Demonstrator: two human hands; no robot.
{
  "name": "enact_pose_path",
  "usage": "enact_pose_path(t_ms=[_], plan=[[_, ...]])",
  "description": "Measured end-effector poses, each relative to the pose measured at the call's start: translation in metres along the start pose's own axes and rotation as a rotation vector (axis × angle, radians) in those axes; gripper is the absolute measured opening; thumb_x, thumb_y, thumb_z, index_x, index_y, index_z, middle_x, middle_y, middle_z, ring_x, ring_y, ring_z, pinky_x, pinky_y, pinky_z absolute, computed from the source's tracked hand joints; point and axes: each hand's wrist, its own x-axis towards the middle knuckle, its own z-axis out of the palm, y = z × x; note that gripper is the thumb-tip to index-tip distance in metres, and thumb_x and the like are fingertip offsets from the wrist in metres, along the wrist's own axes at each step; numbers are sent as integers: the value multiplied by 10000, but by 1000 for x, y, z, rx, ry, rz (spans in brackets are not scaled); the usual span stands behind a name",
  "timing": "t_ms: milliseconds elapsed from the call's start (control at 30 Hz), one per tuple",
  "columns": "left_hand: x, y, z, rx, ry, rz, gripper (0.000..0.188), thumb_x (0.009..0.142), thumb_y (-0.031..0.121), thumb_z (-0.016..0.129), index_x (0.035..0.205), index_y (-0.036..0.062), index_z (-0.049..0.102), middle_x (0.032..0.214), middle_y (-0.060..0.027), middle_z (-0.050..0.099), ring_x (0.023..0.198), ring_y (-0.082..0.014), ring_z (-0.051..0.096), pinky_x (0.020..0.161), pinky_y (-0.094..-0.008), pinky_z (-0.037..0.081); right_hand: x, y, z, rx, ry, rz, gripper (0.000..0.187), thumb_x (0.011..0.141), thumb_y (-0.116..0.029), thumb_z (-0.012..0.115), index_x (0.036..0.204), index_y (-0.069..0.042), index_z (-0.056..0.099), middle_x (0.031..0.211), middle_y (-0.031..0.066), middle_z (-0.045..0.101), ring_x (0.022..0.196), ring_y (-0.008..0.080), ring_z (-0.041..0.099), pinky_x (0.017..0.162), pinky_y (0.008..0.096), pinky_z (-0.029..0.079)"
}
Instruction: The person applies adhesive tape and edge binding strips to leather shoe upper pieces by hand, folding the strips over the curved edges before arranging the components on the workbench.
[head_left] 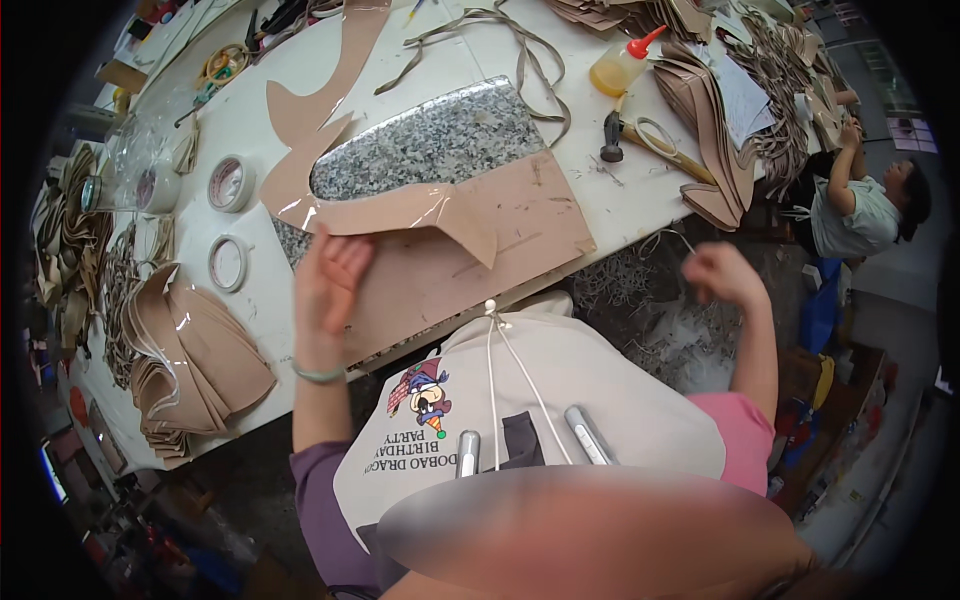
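Observation:
A curved tan leather piece (400, 210) lies across a grey speckled stone slab (430, 140) and a brown board (480, 260), its right end bent down to a point. My left hand (335, 280) is at the piece's near edge, fingers curled, a fingertip on the leather; it seems to pinch that edge. Off the table's front edge, to the right, my right hand (725, 275) is closed with a thin white strip (672, 234) arching from its fingers. The strip's lower part is hidden or too fine to follow.
Tape rolls (231, 184) and stacked leather pieces (195, 360) stand at left. A hammer (612, 140), a red-tipped glue bottle (618, 72) and more leather pieces (705, 140) lie at right. White scraps (690, 345) cover the floor below. Another person (860, 205) works at far right.

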Motion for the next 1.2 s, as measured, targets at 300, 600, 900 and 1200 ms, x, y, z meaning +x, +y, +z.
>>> enact_pose_path(t_ms=[300, 600, 900, 1200], plan=[[-8, -72, 69, -105, -44, -105, 328, 971, 229, 518, 1221, 17, 500, 1208, -91, 566, 1146, -199, 519, 1019, -385, 411, 329, -155, -26, -274, 547, -459, 240, 849, -211, 618, 1004, -36, 673, 1003, 161, 662, 942, 316, 627, 808, 388, 484], [-29, -41, 70, -149, -15, 162, 232, 901, 77, 519, 1121, 17, 561, 1098, -69, 626, 1038, -173, 592, 903, -344, 473, 356, -157, -26, 592, 89, -289, 269, 848, -182, 677, 1033, 13, 674, 823, 19, 659, 765, 102, 625, 688, 282, 525], [-61, -30, 50, -100, -82, 185, 333, 892, 84, 479, 1208, -16, 512, 1153, -109, 620, 1088, -223, 591, 937, -364, 461, 145, -244, 42, 1193, -679, -369, 274, 865, -40, 606, 1119, 63, 607, 901, 125, 669, 745, 196, 672, 686, 304, 557], [-76, -34, 44, 28, -69, 127, 436, 853, 96, 522, 1259, -44, 443, 1158, -150, 594, 1052, -226, 608, 886, -341, 507, 108, -270, 94, 1116, -709, -369, 236, 860, -61, 642, 1064, 58, 651, 815, 92, 677, 720, 149, 664, 628, 240, 511]])
